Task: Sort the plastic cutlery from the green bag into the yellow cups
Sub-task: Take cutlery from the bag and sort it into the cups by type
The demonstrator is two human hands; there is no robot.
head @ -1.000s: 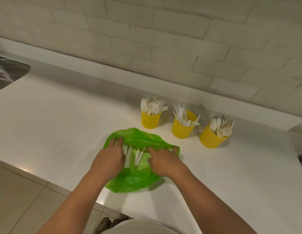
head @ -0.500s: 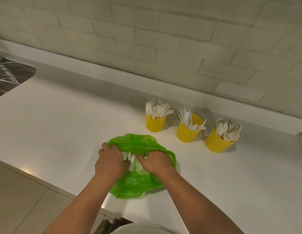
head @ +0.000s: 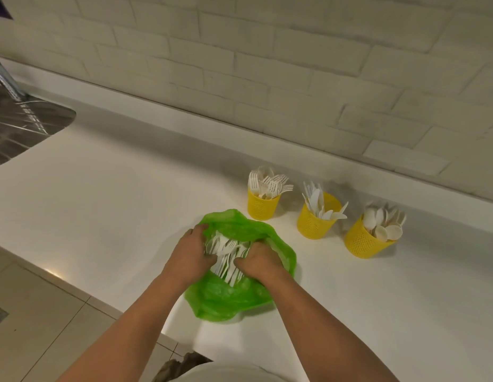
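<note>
A green plastic bag [head: 226,296] lies open on the white counter [head: 115,210] near its front edge. White plastic cutlery [head: 227,256] is bunched inside the bag's mouth. My left hand [head: 188,255] grips the bundle from the left, fingers curled round it. My right hand [head: 257,261] grips it from the right. Behind the bag stand three yellow cups: the left cup [head: 261,206] holds forks, the middle cup [head: 315,221] holds knives, and the right cup [head: 362,241] leans and holds spoons.
A steel sink [head: 21,125] is set into the counter at the far left. A pale brick wall [head: 267,78] with a low ledge runs behind the cups. Tiled floor [head: 33,321] shows below the counter's front edge.
Both hands have closed in from flat on the bag to gathering the cutlery into a bunch between them. The bag's mouth has bunched up round the hands.
</note>
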